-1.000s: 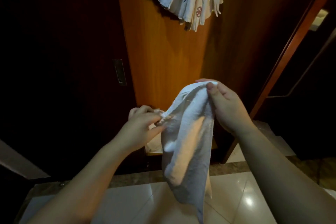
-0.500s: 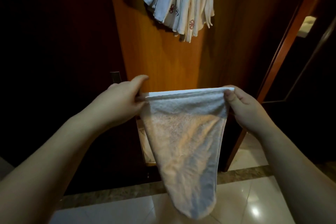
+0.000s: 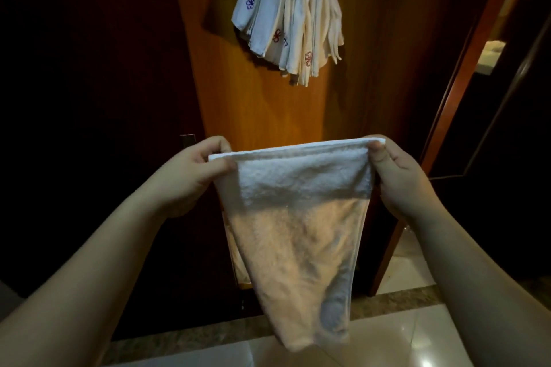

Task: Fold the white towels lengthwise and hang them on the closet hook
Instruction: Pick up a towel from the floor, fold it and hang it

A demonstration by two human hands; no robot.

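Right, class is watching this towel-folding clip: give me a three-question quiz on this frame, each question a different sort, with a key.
1. True or false: the left hand and the right hand each pinch a top corner of the white towel.
2. Where are the hung towels? A) on the floor B) high on the wooden closet panel, above the held towel C) over the person's arm
3. Fill in: the held towel hangs down over the ____ floor.

Key: 1 true; 2 B; 3 tiled.
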